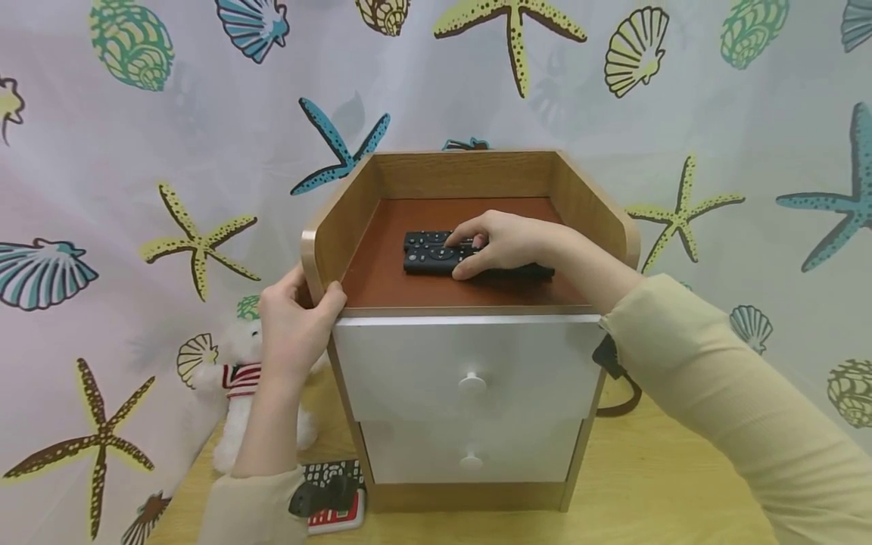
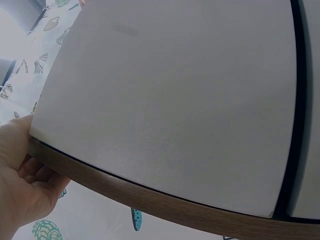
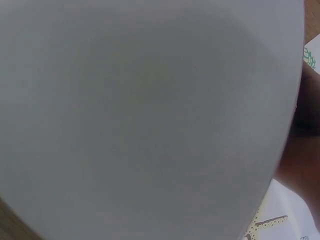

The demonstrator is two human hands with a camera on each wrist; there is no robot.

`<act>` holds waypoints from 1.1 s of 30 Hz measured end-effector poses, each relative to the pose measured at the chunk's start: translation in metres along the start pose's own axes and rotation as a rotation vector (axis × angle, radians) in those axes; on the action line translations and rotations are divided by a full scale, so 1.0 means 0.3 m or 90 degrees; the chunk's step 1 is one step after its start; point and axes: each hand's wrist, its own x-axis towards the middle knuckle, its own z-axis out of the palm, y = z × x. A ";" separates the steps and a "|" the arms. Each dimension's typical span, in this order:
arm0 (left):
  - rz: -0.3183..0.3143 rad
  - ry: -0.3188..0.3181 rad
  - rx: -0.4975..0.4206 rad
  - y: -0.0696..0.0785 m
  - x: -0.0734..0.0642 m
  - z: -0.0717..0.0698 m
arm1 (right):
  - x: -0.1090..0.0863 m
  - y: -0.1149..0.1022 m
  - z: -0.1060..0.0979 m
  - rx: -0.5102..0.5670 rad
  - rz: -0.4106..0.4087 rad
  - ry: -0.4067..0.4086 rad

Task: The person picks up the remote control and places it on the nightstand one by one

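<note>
A small wooden cabinet (image 1: 381, 496) with two white drawers stands in the middle of the head view. Black remote controls (image 1: 422, 262) lie side by side on its reddish-brown top (image 1: 371, 291). My right hand (image 1: 511, 241) reaches over them from the right, thumb at the near edge and fingers bent across, gripping the nearer remote control. My left hand (image 1: 291, 325) pinches the front of the cabinet's left side panel (image 1: 334, 242), thumb inside and fingers outside. In the left wrist view, that hand (image 2: 25, 185) grips the cabinet's wooden edge (image 2: 125, 187) beside a white drawer front (image 2: 170, 100).
Raised wooden walls (image 1: 470, 174) border the top at back and sides. A white plush toy (image 1: 238, 424) sits left of the cabinet. Near its lower left lie a black keypad (image 1: 350, 469) and a red-and-white item (image 1: 350, 515). A dark cord (image 1: 623, 409) hangs at the right.
</note>
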 end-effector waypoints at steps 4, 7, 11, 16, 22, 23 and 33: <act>0.001 -0.001 0.003 -0.001 0.002 -0.003 | 0.006 0.003 0.000 -0.005 -0.004 0.006; 0.003 0.002 0.003 -0.004 0.003 -0.001 | 0.009 0.011 0.005 -0.013 -0.013 0.027; 0.001 0.006 0.002 -0.008 0.005 -0.001 | 0.003 0.014 0.015 -0.049 -0.023 0.070; 0.002 0.006 -0.006 -0.009 0.004 -0.001 | -0.030 0.012 0.033 -0.083 -0.025 0.126; 0.002 0.001 -0.007 -0.007 0.002 0.001 | -0.113 0.005 0.072 -0.034 -0.035 0.212; 0.000 0.000 -0.006 -0.008 0.001 0.001 | -0.130 0.001 0.078 -0.020 -0.038 0.223; 0.013 0.003 -0.020 -0.010 0.008 0.000 | -0.319 -0.063 0.084 0.060 -0.093 0.381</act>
